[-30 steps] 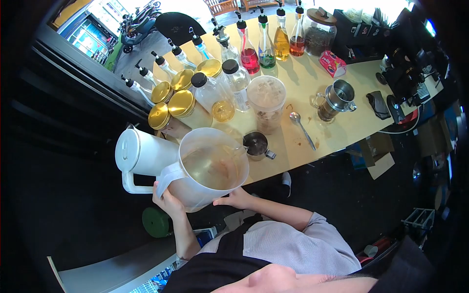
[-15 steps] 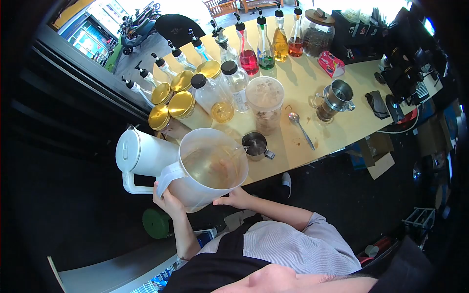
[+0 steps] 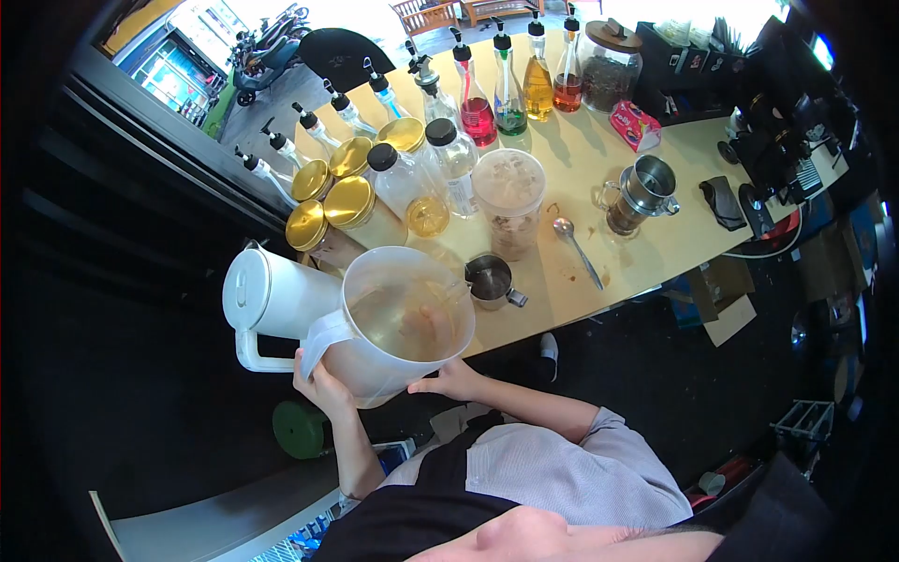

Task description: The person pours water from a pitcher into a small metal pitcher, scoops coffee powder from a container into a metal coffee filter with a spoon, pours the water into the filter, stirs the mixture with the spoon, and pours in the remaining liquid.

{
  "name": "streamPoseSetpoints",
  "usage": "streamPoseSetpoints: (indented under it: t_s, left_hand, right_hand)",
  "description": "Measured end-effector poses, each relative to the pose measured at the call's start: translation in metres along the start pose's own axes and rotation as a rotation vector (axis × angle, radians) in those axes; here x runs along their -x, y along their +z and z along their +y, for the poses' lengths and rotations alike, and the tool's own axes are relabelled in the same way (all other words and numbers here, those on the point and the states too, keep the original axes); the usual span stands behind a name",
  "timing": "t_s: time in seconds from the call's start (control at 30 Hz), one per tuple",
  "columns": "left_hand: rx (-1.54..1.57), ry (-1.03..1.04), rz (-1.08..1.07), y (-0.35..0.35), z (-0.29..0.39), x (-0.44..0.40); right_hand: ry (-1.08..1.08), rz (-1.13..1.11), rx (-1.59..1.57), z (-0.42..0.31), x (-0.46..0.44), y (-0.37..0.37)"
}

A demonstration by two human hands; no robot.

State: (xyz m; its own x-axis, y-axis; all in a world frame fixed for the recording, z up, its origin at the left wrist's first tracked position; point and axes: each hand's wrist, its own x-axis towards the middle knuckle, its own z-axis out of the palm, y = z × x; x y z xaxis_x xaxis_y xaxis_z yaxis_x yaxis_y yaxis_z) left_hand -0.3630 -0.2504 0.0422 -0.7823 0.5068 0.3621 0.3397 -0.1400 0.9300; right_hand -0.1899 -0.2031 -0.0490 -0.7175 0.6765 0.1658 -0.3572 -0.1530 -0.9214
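Observation:
A large translucent plastic measuring jug is held between my two hands at the table's near edge. Pale liquid shows inside it. My left hand is closed around the jug's handle. Against the jug's lower side presses my right hand, its fingers partly visible through the plastic. In this view, the jug's spout side overlaps the rim of a small metal pitcher; I cannot tell whether they touch. Just left of the jug stands a white lidded pitcher. Behind the metal pitcher is a tall clear plastic container of brownish contents.
Gold-lidded jars, clear bottles with black caps and several pump bottles line the table. On its right are a spoon, a metal coffee filter on a glass mug, and a dark cloth.

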Motion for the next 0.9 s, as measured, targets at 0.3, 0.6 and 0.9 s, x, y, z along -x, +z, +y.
streamPoseSetpoints:
  t_s: [0.3,0.6,0.9]
  left_hand:
    - [-0.005,0.004,0.001,-0.001,-0.0043,-0.0007]
    - [-0.027,0.004,-0.019,-0.0015,-0.0051,-0.0016]
    - [-0.014,0.003,-0.002,0.0006,-0.0009,0.0008]
  right_hand:
    - [0.114,-0.032,-0.09,-0.0014,0.0012,-0.0017]
    - [0.013,0.036,-0.046,-0.0069,0.0009,0.0007]
    - [0.03,0.017,-0.02,-0.0072,0.0015,-0.0011]
